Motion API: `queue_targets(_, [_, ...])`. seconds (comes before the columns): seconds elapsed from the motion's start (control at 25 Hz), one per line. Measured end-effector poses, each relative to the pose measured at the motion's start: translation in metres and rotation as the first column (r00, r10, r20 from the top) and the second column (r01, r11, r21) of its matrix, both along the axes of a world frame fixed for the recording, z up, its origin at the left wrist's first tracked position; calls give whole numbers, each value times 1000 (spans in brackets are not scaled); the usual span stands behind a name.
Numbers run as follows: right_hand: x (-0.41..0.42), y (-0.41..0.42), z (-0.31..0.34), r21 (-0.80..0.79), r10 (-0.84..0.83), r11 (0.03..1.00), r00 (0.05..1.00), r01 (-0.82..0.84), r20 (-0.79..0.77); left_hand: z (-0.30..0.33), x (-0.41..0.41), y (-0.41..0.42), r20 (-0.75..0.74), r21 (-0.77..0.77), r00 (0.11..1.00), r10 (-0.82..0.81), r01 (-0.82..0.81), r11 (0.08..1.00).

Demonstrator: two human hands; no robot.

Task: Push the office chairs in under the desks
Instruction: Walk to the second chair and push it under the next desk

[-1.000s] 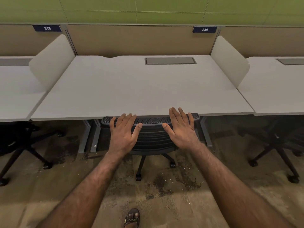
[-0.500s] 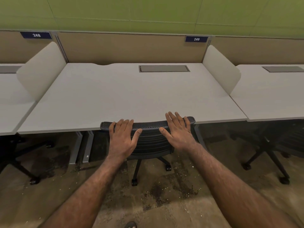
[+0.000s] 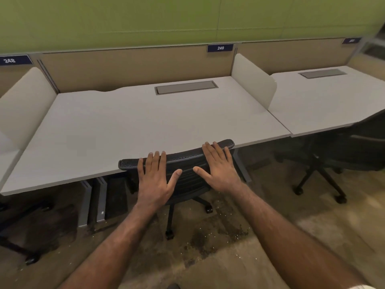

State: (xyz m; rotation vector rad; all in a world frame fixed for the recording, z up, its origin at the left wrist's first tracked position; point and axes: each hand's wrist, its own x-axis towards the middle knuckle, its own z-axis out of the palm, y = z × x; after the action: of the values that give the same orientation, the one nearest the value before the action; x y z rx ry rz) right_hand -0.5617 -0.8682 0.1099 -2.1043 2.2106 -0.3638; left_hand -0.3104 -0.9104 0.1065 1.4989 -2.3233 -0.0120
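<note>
Both hands, left (image 3: 154, 180) and right (image 3: 218, 165), lie flat with fingers spread, gripping nothing, on the mesh chair back (image 3: 187, 161) at the counter (image 3: 125, 126) edge.

Desk (image 3: 145, 126) top bare apart from a flush grey cable hatch (image 3: 186, 87); open room across it. White side dividers (image 3: 253, 80) wall off both flanks; tan back panel (image 3: 135, 67) closes the far edge. Chair backrest (image 3: 187, 161) sits against the desk's front edge, blocking the middle of the knee space. Grey desk legs (image 3: 91, 201) stand to its left, another leg (image 3: 241, 165) to its right. Second chair (image 3: 341, 155) fills the gap under the right desk (image 3: 333, 97). Floor (image 3: 208, 257) nearer the camera open.
</note>
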Motion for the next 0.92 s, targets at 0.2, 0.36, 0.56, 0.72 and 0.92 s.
queue_targets(0.2, [-5, 54, -25, -112, -63, 991, 992, 76, 110, 1, -39, 19, 105, 5, 981, -164, 164, 986])
queue_targets(0.36, [-26, 120, -41, -53, -252, 964, 959, 260, 127, -2, -82, 43, 87, 41, 945, -315, 313, 949])
queue_targets(0.56, [-67, 211, -49, -49, -460, 880, 873, 473, 163, -15, -146, 102, 49, 142, 896, -441, 431, 891])
queue_targets(0.72, [-103, 298, -52, -53, -598, 786, 779, 616, 190, -23, -208, 170, -15, 186, 823, -568, 561, 807])
queue_targets(0.92, [-164, 430, -54, 9, -737, 666, 657, 746, 157, -34, -300, 268, -73, 196, 691, -719, 717, 669])
